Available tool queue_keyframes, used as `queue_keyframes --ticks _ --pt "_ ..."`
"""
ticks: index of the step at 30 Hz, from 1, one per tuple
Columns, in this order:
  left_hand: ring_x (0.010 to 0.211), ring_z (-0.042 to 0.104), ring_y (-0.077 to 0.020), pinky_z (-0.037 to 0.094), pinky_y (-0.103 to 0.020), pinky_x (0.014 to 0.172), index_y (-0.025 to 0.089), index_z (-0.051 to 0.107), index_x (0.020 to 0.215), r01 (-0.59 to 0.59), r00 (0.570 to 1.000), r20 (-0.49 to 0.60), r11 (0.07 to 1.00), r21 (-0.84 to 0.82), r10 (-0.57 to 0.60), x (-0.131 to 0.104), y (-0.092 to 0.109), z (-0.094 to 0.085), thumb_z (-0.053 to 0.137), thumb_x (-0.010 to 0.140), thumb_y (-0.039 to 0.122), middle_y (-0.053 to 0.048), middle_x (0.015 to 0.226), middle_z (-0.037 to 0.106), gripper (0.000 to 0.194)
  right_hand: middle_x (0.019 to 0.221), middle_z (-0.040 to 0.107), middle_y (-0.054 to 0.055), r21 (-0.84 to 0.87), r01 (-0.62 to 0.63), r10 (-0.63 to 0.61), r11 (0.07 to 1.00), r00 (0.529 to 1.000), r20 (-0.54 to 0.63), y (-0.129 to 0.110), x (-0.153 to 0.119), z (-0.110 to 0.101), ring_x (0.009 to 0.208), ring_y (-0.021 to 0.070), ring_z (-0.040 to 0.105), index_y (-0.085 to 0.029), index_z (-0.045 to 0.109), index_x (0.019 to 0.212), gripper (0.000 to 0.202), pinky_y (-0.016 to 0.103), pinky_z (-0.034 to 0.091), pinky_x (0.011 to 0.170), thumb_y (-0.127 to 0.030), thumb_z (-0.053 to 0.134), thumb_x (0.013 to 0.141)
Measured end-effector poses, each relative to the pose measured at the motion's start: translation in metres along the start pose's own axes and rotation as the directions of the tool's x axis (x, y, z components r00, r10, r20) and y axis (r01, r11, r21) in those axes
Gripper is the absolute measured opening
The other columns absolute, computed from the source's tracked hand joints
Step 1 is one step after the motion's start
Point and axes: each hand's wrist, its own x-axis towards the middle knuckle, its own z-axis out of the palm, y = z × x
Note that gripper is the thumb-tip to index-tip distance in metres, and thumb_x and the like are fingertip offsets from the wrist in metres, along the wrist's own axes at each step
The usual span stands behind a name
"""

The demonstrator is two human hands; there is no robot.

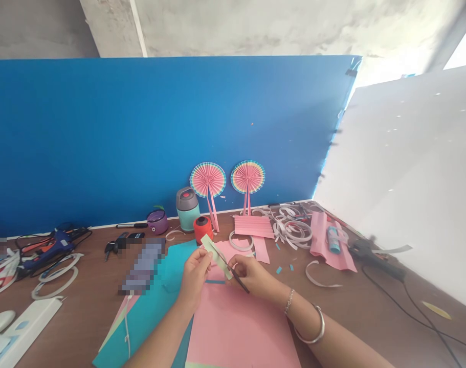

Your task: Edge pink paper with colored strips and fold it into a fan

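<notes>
My left hand (196, 271) pinches a pale green paper strip (211, 246) between thumb and fingers. In my right hand (250, 273) is a pair of dark scissors (238, 281), its blades lying along the strip's edge; the fingers partly hide it. Both hands are above a pink paper sheet (242, 322) and a teal paper sheet (148, 306) on the table. Just beyond them lie a white ring of strip (241, 248) and a pleated pink paper (253, 226). Small blue paper scraps (279, 270) are scattered to the right.
Two round pink paper fans (208, 180) lean against the blue partition (140, 128). Near them stand a teal flask (187, 212), a red tape measure or container (202, 228) and a purple cup (157, 221). Glue guns (378, 259), coiled white strips (294, 230) and a power strip (33, 327) lie around.
</notes>
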Motion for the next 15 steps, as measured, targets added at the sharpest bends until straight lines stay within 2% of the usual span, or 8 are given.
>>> queue_keyframes --ticks 10,15 --pt "0.041 0.029 -0.0048 0.020 -0.019 0.041 0.019 0.048 0.059 0.008 1.000 0.005 1.000 -0.011 -0.008 0.0003 -0.0019 -0.0010 0.068 0.066 0.045 0.007 0.051 0.044 0.033 0.046 0.043 -0.010 0.004 0.002 -0.002 1.000 1.000 -0.006 -0.0028 -0.0009 0.0004 0.042 0.0056 0.034 -0.019 0.052 0.082 0.017 0.017 0.027 0.041 -0.018 0.061 0.067" --pt "0.044 0.033 -0.0058 0.022 -0.018 0.040 0.019 0.052 0.065 0.001 1.000 -0.014 1.000 -0.030 -0.001 0.0038 -0.0041 -0.0041 0.064 0.070 0.049 0.006 0.055 0.045 0.033 0.046 0.043 -0.010 -0.013 0.000 0.000 1.000 1.000 0.007 -0.0021 -0.0015 -0.0002 0.042 0.0063 0.035 -0.019 0.052 0.082 0.019 0.018 0.028 0.041 -0.019 0.063 0.067"
